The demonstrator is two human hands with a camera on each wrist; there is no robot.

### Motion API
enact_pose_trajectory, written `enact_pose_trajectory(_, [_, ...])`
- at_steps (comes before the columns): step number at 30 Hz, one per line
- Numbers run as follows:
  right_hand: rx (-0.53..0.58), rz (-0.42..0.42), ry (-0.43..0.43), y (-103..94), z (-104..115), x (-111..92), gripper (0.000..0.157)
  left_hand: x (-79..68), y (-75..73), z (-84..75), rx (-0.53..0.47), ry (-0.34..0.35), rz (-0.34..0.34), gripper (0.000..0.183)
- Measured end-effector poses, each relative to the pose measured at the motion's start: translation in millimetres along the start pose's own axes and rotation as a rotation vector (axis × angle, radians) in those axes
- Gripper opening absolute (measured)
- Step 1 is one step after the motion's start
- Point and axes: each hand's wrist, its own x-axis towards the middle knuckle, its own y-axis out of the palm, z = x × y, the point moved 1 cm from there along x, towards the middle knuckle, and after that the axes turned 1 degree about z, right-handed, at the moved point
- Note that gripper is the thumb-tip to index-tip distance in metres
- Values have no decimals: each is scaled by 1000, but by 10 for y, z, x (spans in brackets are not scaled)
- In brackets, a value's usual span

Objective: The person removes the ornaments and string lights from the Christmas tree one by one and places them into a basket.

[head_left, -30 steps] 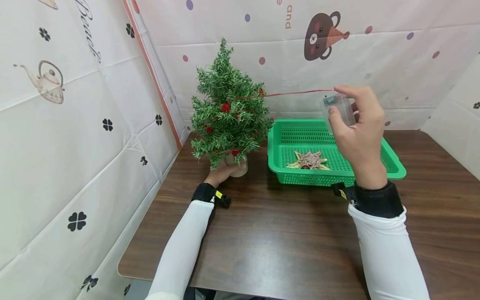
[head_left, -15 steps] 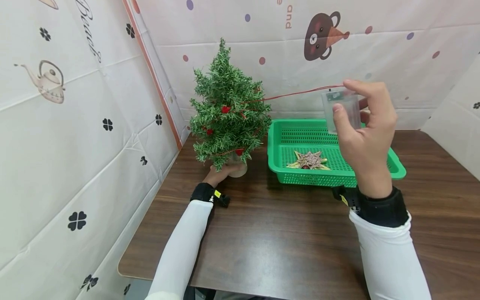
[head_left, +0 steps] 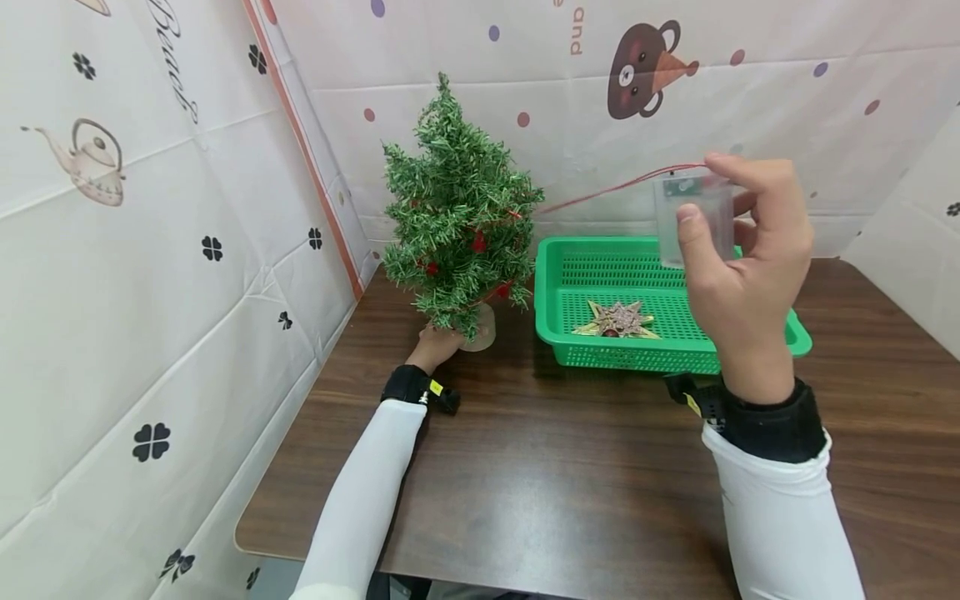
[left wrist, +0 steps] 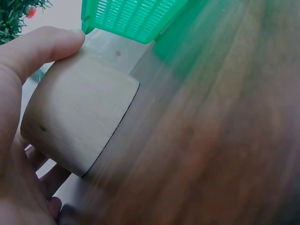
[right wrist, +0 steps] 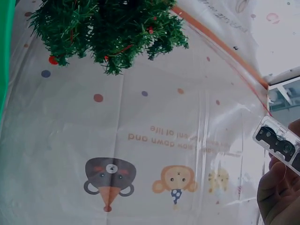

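In the head view, your left hand is curled round the base of the tree, which stands upright on the table, left of the basket. Your right hand is raised over the basket's right part, pinching a clear box between thumb and forefinger, with the other fingers bent behind it. A red wire runs from the top of the box, sloping down to the right side of the tree, where red ornaments sit among the branches. Inside the basket, toward its near side, lies a glittery star. You have white sleeves and black wristbands on both arms. In the left wrist view, your thumb lies along one side of the pale base and your fingers reach round the other; the base's lower edge meets the table, and the basket shows beyond it. In the right wrist view, your fingertips hold the box at the right edge, partly cut off, with dark parts visible through its clear case; the tree hangs inverted at the top, well apart from the box, before a sheet printed with cartoon animals.
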Motion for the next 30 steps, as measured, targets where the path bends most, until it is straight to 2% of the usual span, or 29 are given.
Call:
enact_pose_trajectory(1, [1, -4, 1, -1, -5, 7, 35, 10, 3, -1, -11, 16, -18, 36])
enact_pose_trajectory(2, [2, -7, 1, -3, -6, 12, 35, 3, 3, 7, -45, 9, -16, 49])
enact_pose_trajectory(5, [13, -18, 6, -9, -15, 23, 35, -31, 2, 25, -181, -33, 0, 68])
enact_pose_trajectory(7, [21, -23, 10, -15, -23, 32, 35, -54, 10, 33, -235, -45, -9, 72])
enact_pose_trajectory(9, [27, -28, 14, -26, -31, 39, 36, -63, 19, 41, -271, -28, -23, 75])
enact_pose_trajectory(12, [24, -28, 21, -43, -46, 45, 37, -41, 34, 41, -202, 38, -69, 71])
enact_pose_trajectory(14, [22, -28, 25, -51, -57, 49, 36, -19, 39, 38, -154, 57, -88, 67])
enact_pose_trajectory(16, [23, -31, 31, -55, -68, 55, 36, -12, 35, 29, -127, 53, -86, 58])
enact_pose_trajectory(22, [47, -55, 35, -76, -87, 61, 34, -33, 11, 17, -151, 3, -33, 52])
enact_pose_trajectory(26, [91, -71, 22, -87, -88, 58, 34, -44, 16, 16, -204, -19, -20, 72])
enact_pose_trajectory(30, [146, -94, 11, -80, -84, 60, 33, -32, 25, 26, -251, -12, -44, 85])
